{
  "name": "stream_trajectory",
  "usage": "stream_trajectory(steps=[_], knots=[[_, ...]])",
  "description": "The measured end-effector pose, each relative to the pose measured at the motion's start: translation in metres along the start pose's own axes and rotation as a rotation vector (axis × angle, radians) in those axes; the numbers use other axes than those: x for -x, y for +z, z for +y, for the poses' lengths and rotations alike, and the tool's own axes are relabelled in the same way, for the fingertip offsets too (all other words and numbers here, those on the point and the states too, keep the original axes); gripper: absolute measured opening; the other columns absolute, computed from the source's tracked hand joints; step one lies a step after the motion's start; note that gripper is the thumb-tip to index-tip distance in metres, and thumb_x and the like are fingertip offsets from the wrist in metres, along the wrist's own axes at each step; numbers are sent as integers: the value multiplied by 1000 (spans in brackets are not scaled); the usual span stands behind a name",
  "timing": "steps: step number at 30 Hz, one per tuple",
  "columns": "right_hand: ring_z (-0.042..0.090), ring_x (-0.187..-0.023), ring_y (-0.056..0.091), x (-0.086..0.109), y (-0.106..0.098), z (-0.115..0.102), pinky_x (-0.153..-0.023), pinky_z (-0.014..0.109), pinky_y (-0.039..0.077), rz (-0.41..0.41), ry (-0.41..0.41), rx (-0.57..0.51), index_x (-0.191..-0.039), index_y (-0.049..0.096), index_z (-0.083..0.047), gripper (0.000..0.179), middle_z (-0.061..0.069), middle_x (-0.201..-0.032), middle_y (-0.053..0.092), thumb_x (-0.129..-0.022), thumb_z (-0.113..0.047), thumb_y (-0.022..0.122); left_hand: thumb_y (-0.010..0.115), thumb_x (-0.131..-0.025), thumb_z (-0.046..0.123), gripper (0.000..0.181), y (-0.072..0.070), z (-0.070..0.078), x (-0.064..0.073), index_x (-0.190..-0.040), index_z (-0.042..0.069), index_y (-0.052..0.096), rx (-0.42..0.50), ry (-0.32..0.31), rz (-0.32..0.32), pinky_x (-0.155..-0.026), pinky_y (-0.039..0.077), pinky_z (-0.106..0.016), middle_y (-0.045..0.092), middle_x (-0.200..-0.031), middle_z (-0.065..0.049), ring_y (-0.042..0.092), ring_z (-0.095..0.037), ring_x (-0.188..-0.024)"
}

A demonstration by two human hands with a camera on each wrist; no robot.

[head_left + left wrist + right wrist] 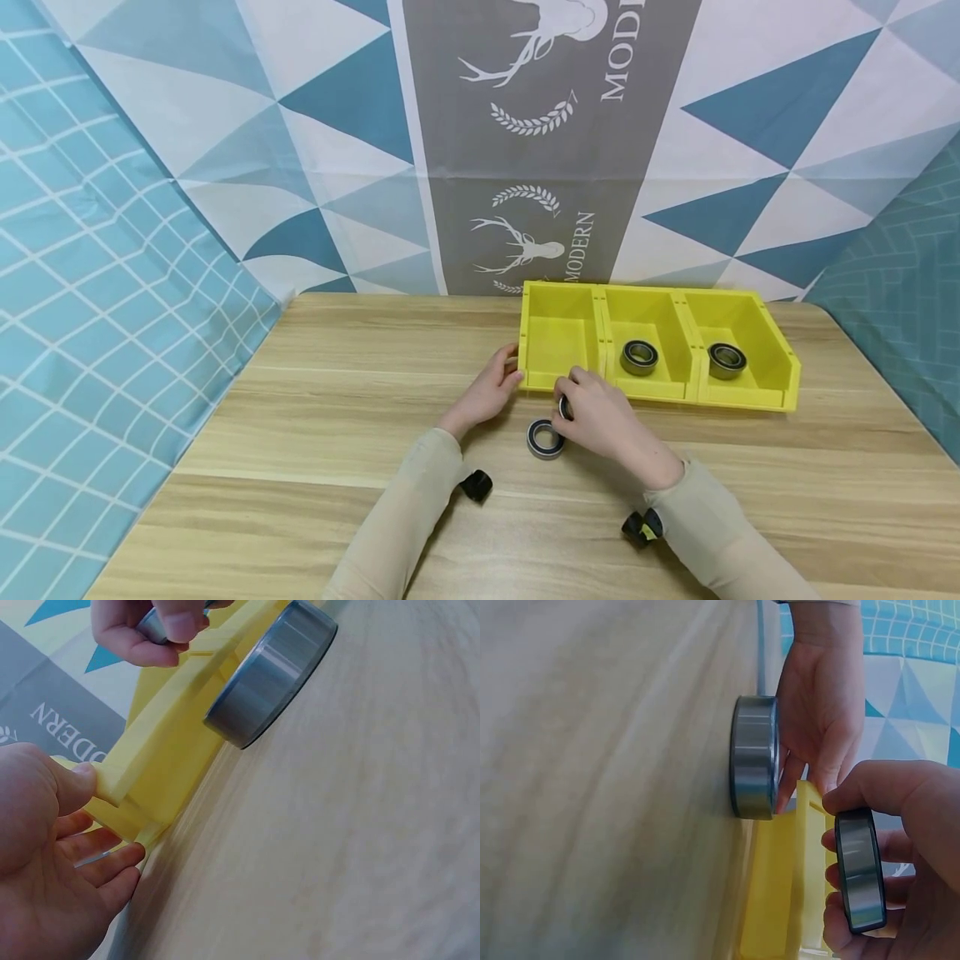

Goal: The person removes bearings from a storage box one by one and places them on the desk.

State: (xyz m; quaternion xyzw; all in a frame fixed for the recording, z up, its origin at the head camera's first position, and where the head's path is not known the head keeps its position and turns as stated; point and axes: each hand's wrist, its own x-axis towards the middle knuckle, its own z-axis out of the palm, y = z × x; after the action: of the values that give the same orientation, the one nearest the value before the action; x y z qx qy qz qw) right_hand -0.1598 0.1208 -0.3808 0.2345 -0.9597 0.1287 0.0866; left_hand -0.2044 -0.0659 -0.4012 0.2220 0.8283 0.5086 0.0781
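Note:
My right hand (600,417) pinches a ball bearing (861,870) between thumb and fingers, just in front of the yellow storage bins (558,387). A larger ball bearing (545,439) lies flat on the table below that hand, its steel outer ring showing in both wrist views. With thumb at the front and fingers along the side, my left hand (491,387) holds the front left corner of the bins. The left compartment has nothing in it. One bearing (639,357) lies in the middle compartment and another bearing (727,361) in the right one.
The bins stand side by side near the back edge of the wood-grain table (300,400). Behind the table hangs a patterned cloth (360,150) with triangles and a grey deer panel. Blue gridded cloth (97,275) hangs at the left side.

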Motion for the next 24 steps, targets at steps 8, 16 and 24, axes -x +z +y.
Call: stream_trajectory(steps=[8, 16, 24], knots=[[12, -67, 44, 8, 0, -2, -54, 24, 39, -9, 4, -68, -80, 60, -16, 14, -3, -77, 48, -71, -24, 67, 39, -97, 11, 49, 6, -30, -12, -141, 0, 19, -15, 2, 16, -105, 33, -37, 25, -146, -18, 37, -29, -129], [11, -67, 44, 14, 3, 2, -57, 25, 40, 9, 28, -89, -79, 60, -16, 15, -4, -77, 48, -70, -24, 69, 39, -98, 12, 49, 6, -29, -13, -141, 1, 19, -22, -24, 13, -106, 32, -34, 26, -146, -16, 37, -26, -129], [11, -68, 46, 18, 7, 7, -58, 27, 43, 2, 34, -87, -81, 62, -16, 15, -3, -79, 49, -71, -24, 69, 39, -97, 11, 49, 6, -29, -12, -141, 1, 19, -28, -23, 14, -106, 32, -34, 26, -146, -17, 37, -27, -129]])
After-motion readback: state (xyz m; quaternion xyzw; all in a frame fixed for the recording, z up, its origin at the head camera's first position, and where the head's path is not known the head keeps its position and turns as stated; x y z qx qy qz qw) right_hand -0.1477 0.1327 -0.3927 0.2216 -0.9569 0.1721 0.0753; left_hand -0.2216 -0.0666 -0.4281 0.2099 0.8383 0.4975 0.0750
